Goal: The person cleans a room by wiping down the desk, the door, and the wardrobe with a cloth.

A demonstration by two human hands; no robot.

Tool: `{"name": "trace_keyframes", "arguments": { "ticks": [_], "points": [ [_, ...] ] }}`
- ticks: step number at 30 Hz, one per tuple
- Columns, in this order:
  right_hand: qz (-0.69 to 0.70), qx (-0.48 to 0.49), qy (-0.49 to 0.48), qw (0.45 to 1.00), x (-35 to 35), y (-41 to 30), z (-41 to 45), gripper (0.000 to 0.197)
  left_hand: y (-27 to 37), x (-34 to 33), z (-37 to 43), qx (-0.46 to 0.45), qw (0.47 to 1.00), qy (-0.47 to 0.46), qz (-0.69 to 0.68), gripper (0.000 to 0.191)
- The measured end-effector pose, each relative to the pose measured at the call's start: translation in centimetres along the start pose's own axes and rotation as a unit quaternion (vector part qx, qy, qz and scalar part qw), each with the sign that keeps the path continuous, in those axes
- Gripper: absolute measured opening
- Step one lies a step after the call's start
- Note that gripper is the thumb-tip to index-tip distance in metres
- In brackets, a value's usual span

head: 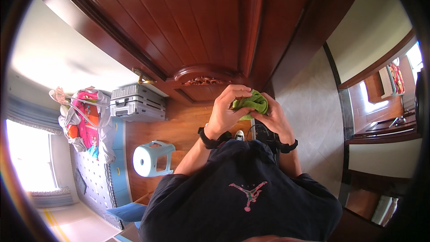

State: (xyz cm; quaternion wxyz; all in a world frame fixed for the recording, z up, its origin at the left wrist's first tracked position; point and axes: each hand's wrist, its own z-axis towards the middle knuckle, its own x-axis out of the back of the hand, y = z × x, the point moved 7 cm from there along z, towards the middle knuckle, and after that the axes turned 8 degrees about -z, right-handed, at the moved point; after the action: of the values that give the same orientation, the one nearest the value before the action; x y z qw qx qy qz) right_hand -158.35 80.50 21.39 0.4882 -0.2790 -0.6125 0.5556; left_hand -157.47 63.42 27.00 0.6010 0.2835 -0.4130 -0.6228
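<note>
A crumpled green cloth is bunched between my two hands, in front of my chest. My left hand grips its left side, with the thumb pressed on the cloth. On the right side, my right hand holds the same cloth with its fingers curled around it. Both wrists wear black bands. Beyond the hands stands a reddish-brown wooden door with a carved ornament and a brass handle.
A light-blue plastic stool stands on the wooden floor at left. Silver suitcases stand beside a bed heaped with clothes and bags. A blue chair is at lower left; a grey tiled floor lies to the right.
</note>
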Motion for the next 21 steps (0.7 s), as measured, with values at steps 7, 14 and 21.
{"name": "trace_keyframes", "arguments": {
  "ticks": [7, 14, 21],
  "points": [
    [0.018, 0.036, 0.054, 0.998, 0.6, -0.4, -0.1, 0.044, -0.4, -0.4, 0.1, 0.006, 1.0, 0.001, -0.018, 0.05],
    [0.009, 0.04, 0.055, 0.998, 1.0, -0.4, -0.1, 0.044, -3.1, -0.5, -0.4, 0.107, 0.989, 0.039, -0.091, 0.046],
    [-0.014, 0.082, 0.066, 0.994, 1.6, -1.9, -0.1, 0.041, -4.3, -1.3, -0.8, 0.112, 0.99, 0.03, -0.082, 0.031]
  ]
}}
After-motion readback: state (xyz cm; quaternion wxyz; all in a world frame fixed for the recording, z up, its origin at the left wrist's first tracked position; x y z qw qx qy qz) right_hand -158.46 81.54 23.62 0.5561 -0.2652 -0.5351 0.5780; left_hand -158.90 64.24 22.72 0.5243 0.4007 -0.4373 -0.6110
